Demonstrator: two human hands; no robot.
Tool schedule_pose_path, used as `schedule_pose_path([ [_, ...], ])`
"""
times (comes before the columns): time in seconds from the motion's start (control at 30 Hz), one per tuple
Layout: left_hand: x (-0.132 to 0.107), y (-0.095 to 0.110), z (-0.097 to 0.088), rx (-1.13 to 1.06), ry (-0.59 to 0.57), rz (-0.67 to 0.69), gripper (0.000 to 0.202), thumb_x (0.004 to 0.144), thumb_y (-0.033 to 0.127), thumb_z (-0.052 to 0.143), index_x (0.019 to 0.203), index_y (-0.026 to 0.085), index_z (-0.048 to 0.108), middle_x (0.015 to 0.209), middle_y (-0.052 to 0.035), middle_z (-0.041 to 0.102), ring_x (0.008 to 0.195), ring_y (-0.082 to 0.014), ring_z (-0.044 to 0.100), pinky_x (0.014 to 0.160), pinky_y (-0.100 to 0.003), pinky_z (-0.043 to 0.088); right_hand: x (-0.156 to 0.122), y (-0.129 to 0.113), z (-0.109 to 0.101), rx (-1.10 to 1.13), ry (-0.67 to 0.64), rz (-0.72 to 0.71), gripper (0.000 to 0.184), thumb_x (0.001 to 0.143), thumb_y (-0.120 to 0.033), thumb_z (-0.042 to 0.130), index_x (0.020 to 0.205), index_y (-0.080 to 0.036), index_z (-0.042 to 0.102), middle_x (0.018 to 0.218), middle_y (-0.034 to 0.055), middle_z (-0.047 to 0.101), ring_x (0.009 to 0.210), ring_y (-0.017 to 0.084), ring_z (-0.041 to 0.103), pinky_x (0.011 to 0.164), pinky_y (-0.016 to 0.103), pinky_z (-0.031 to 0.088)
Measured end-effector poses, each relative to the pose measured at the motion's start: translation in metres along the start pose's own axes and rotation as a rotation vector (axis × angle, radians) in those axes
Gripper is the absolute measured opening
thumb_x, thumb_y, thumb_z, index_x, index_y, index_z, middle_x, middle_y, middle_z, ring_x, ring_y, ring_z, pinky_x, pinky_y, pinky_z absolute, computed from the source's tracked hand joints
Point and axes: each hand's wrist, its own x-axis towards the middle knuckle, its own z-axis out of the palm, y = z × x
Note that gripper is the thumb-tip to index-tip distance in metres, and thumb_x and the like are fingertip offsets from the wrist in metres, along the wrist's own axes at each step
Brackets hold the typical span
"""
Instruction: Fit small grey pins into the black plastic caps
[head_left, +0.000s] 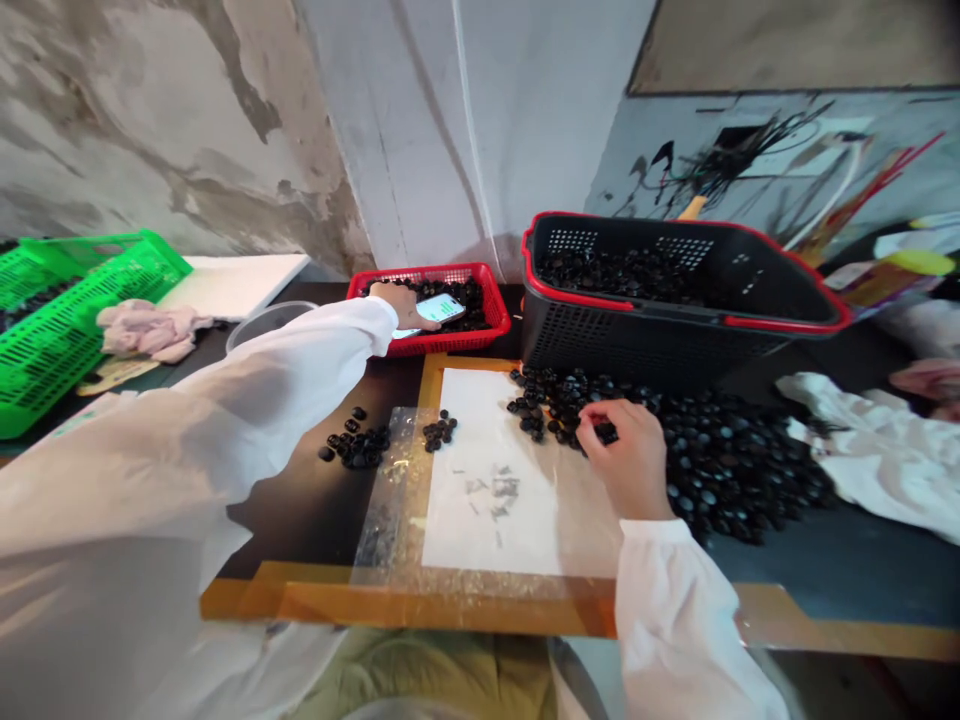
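Note:
My left hand reaches into a small red basket that holds many black pieces. Its fingers are closed on a phone with a lit screen, lying over those pieces. At the edge of a heap of small round black caps, my right hand is closed in a pinch. Dark caps show in the gap below its fingers, but what the fingertips hold cannot be made out. A white sheet under clear plastic lies between the hands. Two small groups of black pieces sit to its left.
A large dark basket with a red rim, holding black pieces, stands behind the heap. Green baskets and a pink cloth are at left. Crumpled white cloth lies at right. Brown tape lines the table's front edge.

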Motion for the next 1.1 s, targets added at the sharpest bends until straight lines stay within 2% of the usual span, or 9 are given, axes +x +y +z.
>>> schedule_pose_path([
  [0.13, -0.046, -0.005, -0.024, -0.167, 0.217, 0.045, 0.066, 0.086, 0.069, 0.054, 0.130, 0.021, 0.063, 0.127, -0.0137, 0.065, 0.125, -0.0399, 0.055, 0.106, -0.051, 0.042, -0.004, -0.011, -0.001, 0.098, -0.053, -0.016, 0.015, 0.078, -0.013, 0.053, 0.066, -0.023, 0.052, 0.072, 0.0017, 0.055, 0.071, 0.020, 0.054, 0.069, 0.035, 0.041],
  [0.2, -0.087, -0.009, -0.025, -0.320, 0.391, 0.226, 0.049, 0.095, 0.059, 0.044, 0.125, 0.025, 0.065, 0.121, -0.0086, 0.067, 0.122, -0.0301, 0.058, 0.109, -0.041, 0.042, -0.005, -0.018, -0.001, 0.160, -0.089, -0.042, 0.021, 0.079, -0.011, 0.049, 0.061, -0.023, 0.050, 0.070, 0.0022, 0.054, 0.070, 0.020, 0.053, 0.068, 0.035, 0.041],
  [0.27, -0.131, -0.015, -0.012, -0.398, 0.453, 0.369, 0.040, 0.096, 0.053, 0.044, 0.116, 0.027, 0.068, 0.118, -0.0061, 0.069, 0.114, -0.0259, 0.061, 0.109, -0.038, 0.043, -0.006, -0.026, 0.000, 0.204, -0.124, -0.063, 0.025, 0.081, -0.011, 0.048, 0.060, -0.022, 0.053, 0.069, 0.0027, 0.057, 0.072, 0.020, 0.055, 0.070, 0.036, 0.042],
  [0.33, -0.171, -0.021, 0.012, -0.436, 0.418, 0.421, 0.033, 0.095, 0.048, 0.048, 0.105, 0.027, 0.071, 0.112, -0.0059, 0.071, 0.109, -0.0256, 0.063, 0.106, -0.040, 0.046, -0.005, -0.035, 0.002, 0.195, -0.148, -0.071, 0.023, 0.084, -0.012, 0.052, 0.067, -0.022, 0.064, 0.074, 0.0030, 0.064, 0.076, 0.021, 0.059, 0.076, 0.037, 0.044],
  [0.43, -0.208, -0.030, 0.052, -0.500, 0.454, 0.447, 0.025, 0.095, 0.041, 0.052, 0.098, 0.028, 0.073, 0.102, -0.0065, 0.072, 0.099, -0.0238, 0.065, 0.096, -0.040, 0.051, 0.000, -0.046, 0.009, 0.128, -0.145, -0.085, 0.015, 0.087, -0.016, 0.062, 0.082, -0.023, 0.075, 0.085, 0.0031, 0.072, 0.087, 0.022, 0.063, 0.086, 0.039, 0.045],
  [0.57, -0.217, -0.044, 0.076, -0.536, 0.556, 0.503, 0.016, 0.093, 0.032, 0.061, 0.097, 0.024, 0.074, 0.101, -0.0057, 0.071, 0.091, -0.0205, 0.065, 0.089, -0.037, 0.052, 0.011, -0.052, 0.022, 0.018, -0.165, -0.114, 0.005, 0.087, -0.026, 0.074, 0.084, -0.023, 0.077, 0.089, 0.0031, 0.074, 0.089, 0.024, 0.062, 0.088, 0.041, 0.045],
  [0.77, -0.210, -0.069, 0.081, -0.596, 0.677, 0.401, 0.011, 0.092, 0.027, 0.064, 0.097, 0.023, 0.073, 0.100, -0.0049, 0.070, 0.092, -0.0202, 0.065, 0.091, -0.038, 0.050, 0.028, -0.064, 0.049, -0.048, -0.321, -0.268, 0.019, 0.097, -0.023, 0.060, 0.104, -0.024, 0.078, 0.103, 0.0047, 0.077, 0.102, 0.025, 0.061, 0.103, 0.045, 0.043],
  [0.93, -0.219, -0.063, 0.099, -0.517, 0.568, 0.463, 0.022, 0.091, 0.031, 0.064, 0.110, 0.023, 0.072, 0.114, -0.0077, 0.067, 0.104, -0.0235, 0.064, 0.097, -0.040, 0.049, 0.031, -0.053, 0.068, -0.160, -0.408, -0.320, 0.021, 0.095, -0.023, 0.062, 0.111, -0.020, 0.075, 0.117, 0.0088, 0.073, 0.116, 0.028, 0.060, 0.116, 0.050, 0.036],
  [1.1, -0.220, -0.055, 0.105, -0.463, 0.487, 0.501, 0.026, 0.092, 0.035, 0.062, 0.114, 0.023, 0.070, 0.123, -0.0088, 0.067, 0.109, -0.0249, 0.064, 0.100, -0.041, 0.047, 0.032, -0.029, 0.063, -0.209, -0.392, -0.325, 0.024, 0.093, -0.018, 0.060, 0.114, -0.019, 0.073, 0.118, 0.0098, 0.073, 0.116, 0.028, 0.061, 0.117, 0.052, 0.036],
])
